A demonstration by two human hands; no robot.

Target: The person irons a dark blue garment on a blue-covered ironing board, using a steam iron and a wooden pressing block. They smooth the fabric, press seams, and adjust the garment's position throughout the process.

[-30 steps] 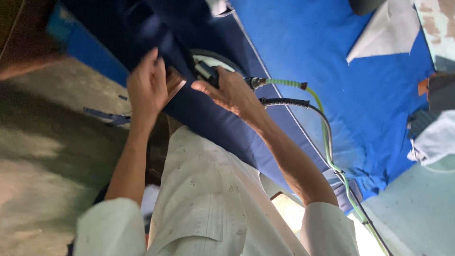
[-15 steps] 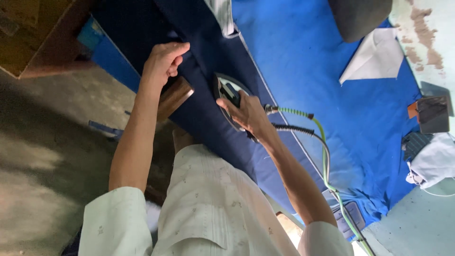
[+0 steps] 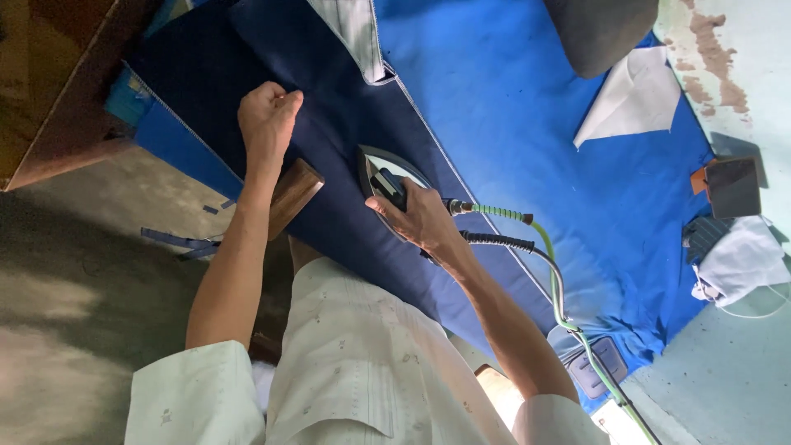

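Navy cloth [image 3: 329, 124] lies flat because your left hand [image 3: 268, 115], clenched, pins it, while your right hand [image 3: 416, 218] grasps the iron [image 3: 387, 177] on the blue tabletop [image 3: 535, 124].

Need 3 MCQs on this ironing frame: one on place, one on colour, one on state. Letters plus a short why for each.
1. Where does the iron sit?
A. on the dark navy cloth
B. on the floor
C. on the white cloth

2. What colour is the thin hose running from the iron?
A. red
B. green
C. yellow

3. What is the left hand doing?
A. hanging free in the air
B. gripping the iron
C. closed, resting on the navy cloth

Key: 1 A, the soleplate lies flat on navy fabric. 2 B, the hose shows bright green beside a black cable. 3 C, its fingers are curled on the cloth; the right hand grips the iron.
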